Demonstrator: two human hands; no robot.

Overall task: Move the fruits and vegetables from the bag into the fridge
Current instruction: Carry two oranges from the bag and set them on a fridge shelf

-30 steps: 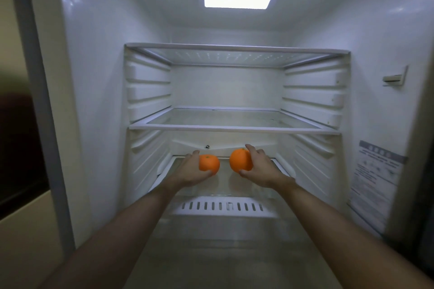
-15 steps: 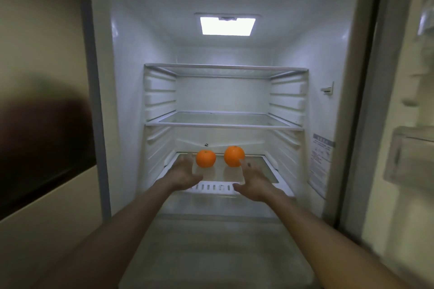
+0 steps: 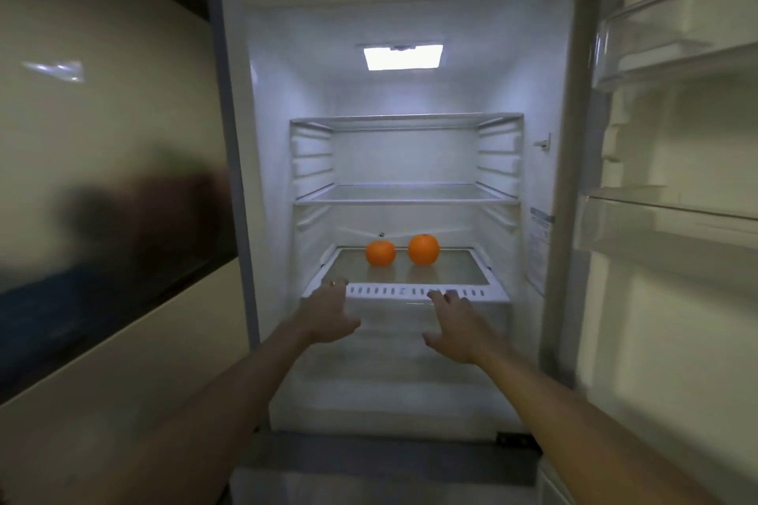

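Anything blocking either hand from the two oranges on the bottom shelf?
Nothing visible: the left hand and right hand are open at the shelf's vented front edge; the left orange and right orange sit apart farther back on the glass, with only bare shelf between them and the hands.

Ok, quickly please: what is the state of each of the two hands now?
Left hand: open, fingers spread, holding nothing.
Right hand: open, fingers spread, holding nothing.

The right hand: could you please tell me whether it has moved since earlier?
Yes. The right hand has released the right orange and drawn back toward the person, to the shelf's vented front edge.
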